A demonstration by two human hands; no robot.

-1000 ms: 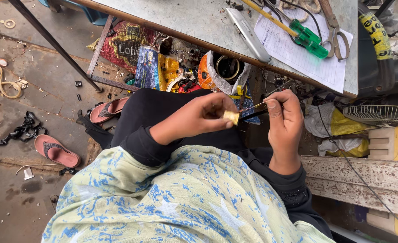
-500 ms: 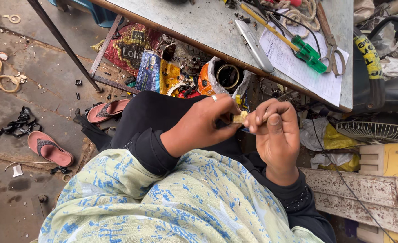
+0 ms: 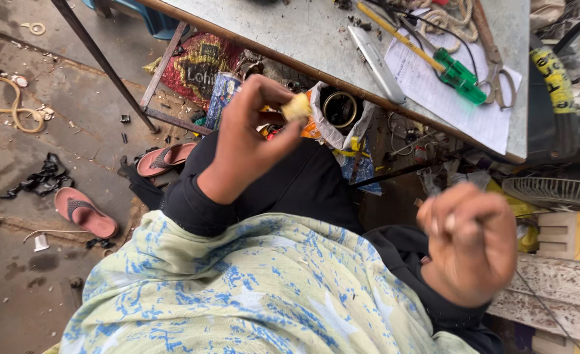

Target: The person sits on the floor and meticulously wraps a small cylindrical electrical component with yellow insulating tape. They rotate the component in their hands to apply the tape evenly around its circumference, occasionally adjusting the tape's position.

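Separated since earlier: left hand [image 3: 247,147] pinched small yellowish metal piece [image 3: 297,107] below grey metal worktable [image 3: 290,33]; right hand [image 3: 471,242] blurred, grip indeterminable, tool unseen.

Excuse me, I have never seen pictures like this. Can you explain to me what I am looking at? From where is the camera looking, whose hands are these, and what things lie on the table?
The camera sits on a person's head and looks down, so you see that person's own body and two bare hands. The left hand is raised and pinches a small yellowish piece at its fingertips. The right hand is nearer the camera, closed and blurred; whether it holds anything cannot be told. Ahead stands a grey worktable. On it lie a sheet of paper, a green-handled screwdriver, scissors and a grey utility knife. On the floor to the left lie pink sandals.
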